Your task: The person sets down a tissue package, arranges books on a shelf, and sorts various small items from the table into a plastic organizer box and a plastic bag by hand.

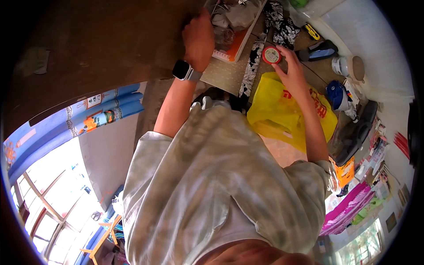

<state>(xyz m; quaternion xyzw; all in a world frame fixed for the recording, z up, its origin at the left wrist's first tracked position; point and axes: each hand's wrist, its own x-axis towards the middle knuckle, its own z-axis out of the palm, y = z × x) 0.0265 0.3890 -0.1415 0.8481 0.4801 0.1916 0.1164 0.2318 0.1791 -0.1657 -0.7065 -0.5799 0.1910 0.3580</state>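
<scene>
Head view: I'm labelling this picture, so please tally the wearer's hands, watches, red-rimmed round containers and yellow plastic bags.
Hands: 2 (left hand, right hand)
Watch on the left wrist: 1
Red-rimmed round container, at the right hand's fingers: 1
Yellow plastic bag: 1
Total: 5

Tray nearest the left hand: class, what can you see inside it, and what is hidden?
In the tray, pale cords, clear plastic and an orange item show. Whatever lies beneath them is covered, and the picture's top edge cuts off the far end.
</scene>
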